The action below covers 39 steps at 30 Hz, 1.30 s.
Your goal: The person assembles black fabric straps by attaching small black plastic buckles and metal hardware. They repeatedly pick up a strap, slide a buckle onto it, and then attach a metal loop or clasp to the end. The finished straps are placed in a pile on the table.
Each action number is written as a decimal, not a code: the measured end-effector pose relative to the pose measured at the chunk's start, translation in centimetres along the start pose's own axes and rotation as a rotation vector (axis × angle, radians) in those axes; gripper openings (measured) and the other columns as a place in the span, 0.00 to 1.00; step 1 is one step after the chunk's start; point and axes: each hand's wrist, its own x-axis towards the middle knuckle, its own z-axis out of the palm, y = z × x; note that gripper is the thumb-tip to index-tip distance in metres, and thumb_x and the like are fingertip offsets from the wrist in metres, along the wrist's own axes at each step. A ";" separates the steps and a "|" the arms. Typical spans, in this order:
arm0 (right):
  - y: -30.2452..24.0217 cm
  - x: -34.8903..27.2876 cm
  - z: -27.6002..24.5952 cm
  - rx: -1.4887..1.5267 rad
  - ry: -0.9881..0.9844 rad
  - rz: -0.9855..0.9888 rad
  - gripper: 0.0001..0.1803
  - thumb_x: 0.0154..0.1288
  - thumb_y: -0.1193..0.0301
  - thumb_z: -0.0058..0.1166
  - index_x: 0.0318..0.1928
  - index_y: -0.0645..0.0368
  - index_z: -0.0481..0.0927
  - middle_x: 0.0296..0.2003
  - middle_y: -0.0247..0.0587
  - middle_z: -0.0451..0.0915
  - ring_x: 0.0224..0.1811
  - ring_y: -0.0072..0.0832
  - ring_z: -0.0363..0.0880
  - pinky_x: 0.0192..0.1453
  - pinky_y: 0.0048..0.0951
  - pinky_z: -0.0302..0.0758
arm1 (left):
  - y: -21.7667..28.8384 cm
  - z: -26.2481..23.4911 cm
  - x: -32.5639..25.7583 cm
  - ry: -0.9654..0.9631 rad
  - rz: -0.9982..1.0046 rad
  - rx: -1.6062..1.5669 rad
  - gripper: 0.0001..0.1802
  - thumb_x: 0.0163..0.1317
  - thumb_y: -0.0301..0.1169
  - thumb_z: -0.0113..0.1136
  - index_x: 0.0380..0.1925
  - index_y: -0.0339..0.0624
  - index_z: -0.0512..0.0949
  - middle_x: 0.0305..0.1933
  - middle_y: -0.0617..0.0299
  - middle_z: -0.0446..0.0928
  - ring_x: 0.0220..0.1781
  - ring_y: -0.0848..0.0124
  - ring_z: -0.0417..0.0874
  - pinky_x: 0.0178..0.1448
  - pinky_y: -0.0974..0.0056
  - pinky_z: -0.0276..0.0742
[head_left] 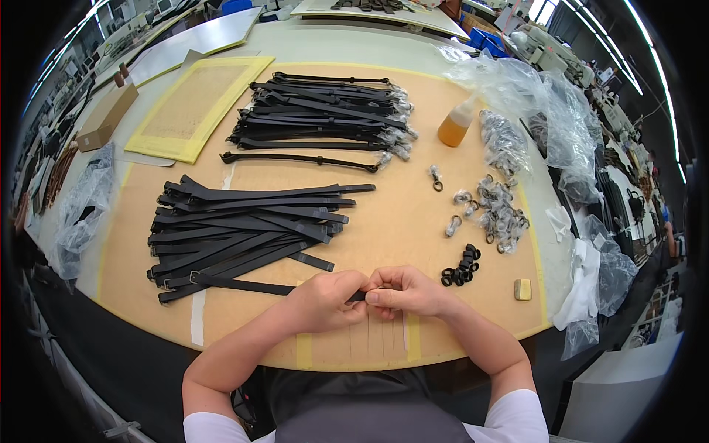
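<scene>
A black strap point(244, 283) with a metal buckle at its left end lies along the table's near side. My left hand point(329, 299) is closed around it close to its right end. Thumb and fingers of my right hand point(402, 292) pinch that end, and the two hands almost touch. Whether a small loop sits on the strap there is hidden by my fingers. Beyond my left hand lies a fanned pile of similar black buckled straps point(251, 229). Several small black loops point(461, 267) are heaped beyond and to the right of my right hand.
Farther back lie finished-looking straps point(317, 111) with plastic-wrapped ends. An amber-filled bottle point(456, 124), plastic-wrapped metal fittings point(502, 214) and a small yellowish block point(522, 289) are at right. A yellow-edged board point(196, 107) and a cardboard box point(108, 118) lie at far left.
</scene>
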 end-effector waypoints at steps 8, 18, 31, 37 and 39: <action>-0.1 -0.9 0.1 -0.166 -0.119 -0.131 0.15 0.78 0.62 0.52 0.48 0.63 0.79 0.30 0.24 0.74 0.31 0.11 0.67 0.34 0.19 0.66 | 1.0 -0.2 0.2 -0.047 -0.034 -0.003 0.12 0.52 0.25 0.71 0.37 0.38 0.80 0.30 0.55 0.82 0.28 0.59 0.85 0.31 0.61 0.80; 1.6 0.1 0.4 -0.153 -0.033 -0.259 0.13 0.76 0.65 0.51 0.34 0.60 0.74 0.29 0.21 0.70 0.34 0.11 0.62 0.37 0.21 0.62 | 0.4 -0.5 -0.1 -0.084 -0.055 -0.088 0.11 0.54 0.24 0.71 0.37 0.38 0.81 0.31 0.58 0.83 0.30 0.67 0.86 0.31 0.66 0.79; 3.3 0.0 2.6 0.000 0.057 -0.378 0.14 0.71 0.73 0.51 0.52 0.67 0.81 0.42 0.30 0.82 0.45 0.13 0.74 0.50 0.22 0.72 | 1.2 -1.0 -0.1 -0.157 -0.130 -0.335 0.17 0.51 0.19 0.59 0.44 0.33 0.78 0.36 0.57 0.82 0.39 0.73 0.84 0.46 0.69 0.79; 2.5 0.1 2.9 0.013 0.050 -0.390 0.14 0.75 0.69 0.53 0.52 0.67 0.81 0.37 0.29 0.81 0.41 0.14 0.73 0.45 0.23 0.71 | 0.9 -1.2 0.0 -0.163 -0.139 -0.440 0.18 0.53 0.18 0.58 0.46 0.35 0.76 0.40 0.55 0.83 0.40 0.66 0.86 0.46 0.65 0.80; 1.1 -0.4 2.3 -0.050 0.003 -0.370 0.15 0.76 0.66 0.53 0.50 0.67 0.81 0.34 0.28 0.80 0.38 0.15 0.73 0.43 0.24 0.71 | 1.5 -1.6 0.1 -0.155 -0.178 -0.472 0.17 0.54 0.17 0.58 0.46 0.35 0.75 0.39 0.56 0.83 0.40 0.67 0.85 0.46 0.65 0.80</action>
